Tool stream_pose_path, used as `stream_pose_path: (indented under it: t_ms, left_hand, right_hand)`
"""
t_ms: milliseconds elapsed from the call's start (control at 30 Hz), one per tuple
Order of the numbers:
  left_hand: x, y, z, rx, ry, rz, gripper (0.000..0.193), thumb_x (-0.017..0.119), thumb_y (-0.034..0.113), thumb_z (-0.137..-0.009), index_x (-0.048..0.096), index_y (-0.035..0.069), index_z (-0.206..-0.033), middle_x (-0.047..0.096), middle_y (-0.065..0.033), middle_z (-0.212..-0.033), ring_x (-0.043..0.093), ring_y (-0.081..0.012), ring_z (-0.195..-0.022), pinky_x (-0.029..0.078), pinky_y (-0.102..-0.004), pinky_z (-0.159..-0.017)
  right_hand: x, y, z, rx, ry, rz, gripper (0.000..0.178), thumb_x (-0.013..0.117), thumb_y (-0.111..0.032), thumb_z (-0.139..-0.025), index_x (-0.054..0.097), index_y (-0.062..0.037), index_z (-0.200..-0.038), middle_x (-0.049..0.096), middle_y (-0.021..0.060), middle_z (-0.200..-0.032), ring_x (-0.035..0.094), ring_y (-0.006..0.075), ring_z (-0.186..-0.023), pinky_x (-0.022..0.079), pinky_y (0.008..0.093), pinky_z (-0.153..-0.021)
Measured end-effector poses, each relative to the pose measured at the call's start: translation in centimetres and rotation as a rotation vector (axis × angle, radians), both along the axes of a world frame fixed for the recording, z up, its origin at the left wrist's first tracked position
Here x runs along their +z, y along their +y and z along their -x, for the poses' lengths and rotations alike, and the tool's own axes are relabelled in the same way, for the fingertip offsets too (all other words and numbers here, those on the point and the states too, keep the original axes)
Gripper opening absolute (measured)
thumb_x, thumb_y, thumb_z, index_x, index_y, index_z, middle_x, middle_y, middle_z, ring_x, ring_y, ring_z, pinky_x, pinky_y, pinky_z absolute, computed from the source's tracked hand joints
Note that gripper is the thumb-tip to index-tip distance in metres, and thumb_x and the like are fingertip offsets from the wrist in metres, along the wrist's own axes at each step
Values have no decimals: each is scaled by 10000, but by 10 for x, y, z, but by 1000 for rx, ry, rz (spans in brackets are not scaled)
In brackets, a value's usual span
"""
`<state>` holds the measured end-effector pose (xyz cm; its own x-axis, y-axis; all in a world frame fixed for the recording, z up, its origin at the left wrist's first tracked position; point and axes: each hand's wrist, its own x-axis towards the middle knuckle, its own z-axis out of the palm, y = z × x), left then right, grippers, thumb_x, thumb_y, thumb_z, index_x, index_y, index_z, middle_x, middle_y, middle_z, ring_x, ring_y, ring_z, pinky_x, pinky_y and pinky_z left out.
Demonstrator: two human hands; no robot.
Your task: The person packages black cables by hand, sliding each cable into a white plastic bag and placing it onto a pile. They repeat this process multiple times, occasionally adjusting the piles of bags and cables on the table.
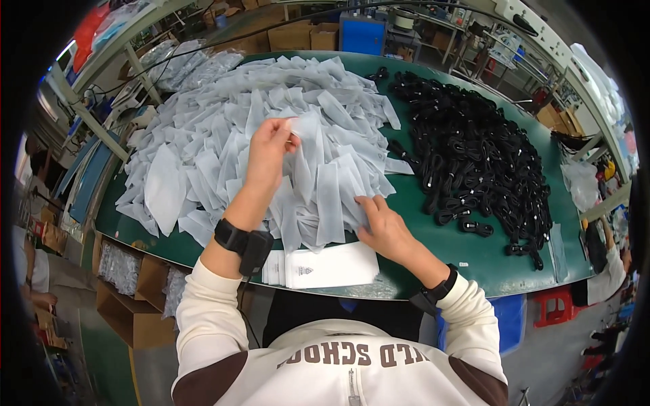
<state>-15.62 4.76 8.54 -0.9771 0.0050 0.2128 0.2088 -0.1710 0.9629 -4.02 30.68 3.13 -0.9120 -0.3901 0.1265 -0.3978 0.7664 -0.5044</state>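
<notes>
My left hand point(272, 145) is raised over a big heap of frosted translucent plastic bags point(223, 101). Its thumb and fingers pinch the top edge of one frosted bag point(308, 155), which hangs down over the heap. At the near right side of the heap, my right hand point(389, 231) rests against the bags, thumb and fingers apart, gripping nothing that I can see. A stack of white printed bags or sheets point(335, 266) lies at the table's near edge, between my forearms.
Many coiled black cables point(467, 149) are piled on the right of the green table point(379, 281). Metal frames point(596, 122) rise at both sides. Cardboard boxes point(139, 325) stand on the floor at left, a red stool point(556, 308) at right. Parts of other people show at both rims.
</notes>
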Motion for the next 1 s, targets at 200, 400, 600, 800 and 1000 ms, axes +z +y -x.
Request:
stream_pose_path:
  t_ms: [200,400,600,800,1000]
  left_hand:
    - [-26,5,-54,186,621,901,693,791,290,-841,489,98,-1435,359,-208,-1544,388,-357,-1409,409,-546,-1081]
    - [-56,11,-59,-273,533,1537,968,863,474,-657,423,324,-1505,28,-135,-1677,-59,-452,-1525,147,-913,-931]
    - [-58,30,-18,-251,553,1579,1000,845,504,-670,383,298,-1532,18,-149,-1676,-80,-460,-1523,145,-890,-969]
    - [-65,29,-6,-204,509,1593,984,846,518,-670,390,329,-1521,29,-134,-1675,-93,-448,-1524,123,-917,-938]
    - [-65,44,-2,-251,513,1592,995,844,496,-691,359,309,-1539,-13,-150,-1676,-131,-471,-1513,116,-901,-962]
  right_hand:
    - [-19,8,6,-132,245,-206,883,775,-371,-818,332,-40,-1505,391,339,-1402,496,534,-1196,507,521,-924]
    - [-39,-6,41,-156,206,-350,1021,754,-469,-822,209,-57,-1580,207,416,-1529,328,656,-1312,446,620,-1002]
    - [-46,7,91,-197,269,-312,1038,764,-482,-810,204,-80,-1585,236,427,-1508,361,660,-1292,449,607,-1008]
    - [-9,31,121,-76,36,-217,829,722,-423,-858,345,-152,-1545,332,320,-1530,441,550,-1308,458,588,-1007]
    - [-34,146,170,-363,351,-518,527,682,-288,-901,533,-211,-1400,515,121,-1437,484,367,-1320,486,540,-979]
